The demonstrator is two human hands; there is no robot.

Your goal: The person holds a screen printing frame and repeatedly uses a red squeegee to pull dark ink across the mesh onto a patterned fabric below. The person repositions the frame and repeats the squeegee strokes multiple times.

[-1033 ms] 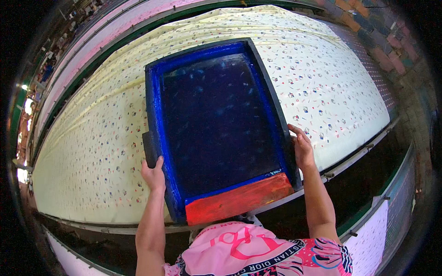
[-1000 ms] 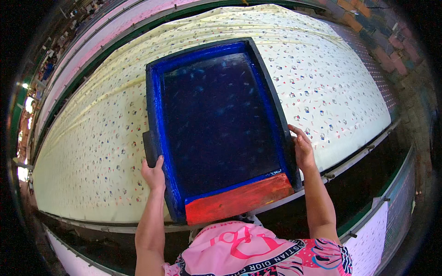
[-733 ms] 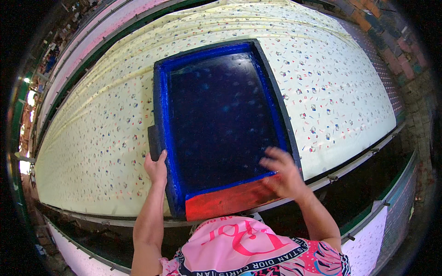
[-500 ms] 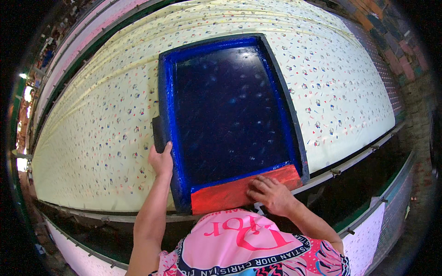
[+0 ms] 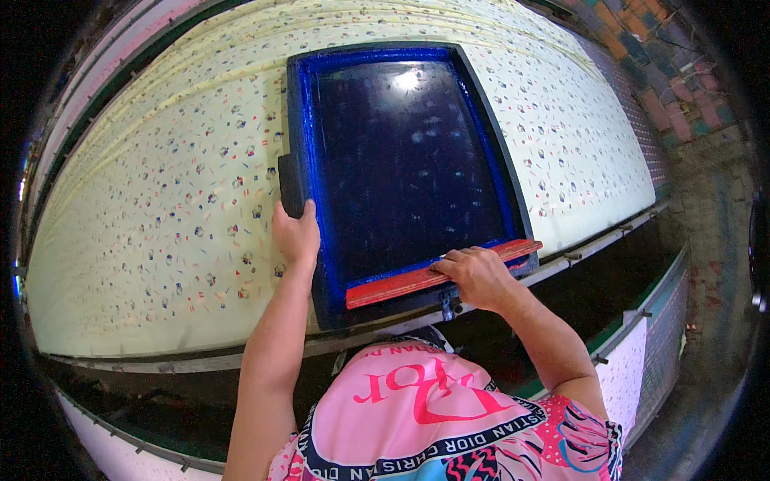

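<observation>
Both hands on a dark blue frame (image 5: 308, 144) at the near edge of the table (image 5: 200, 363)
Frame lies on pale patterned cloth (image 5: 160, 232); left hand (image 5: 297, 234) grips its left side, thumb over the rim, just nearer than a dark block (image 5: 290, 186); right hand (image 5: 477, 277) has fingers closed over a red board (image 5: 397, 287), which runs along the frame's near end, corner to corner

L head cam | wide fisheye | faces dn | near, above blue frame (image 5: 306, 120)
</observation>
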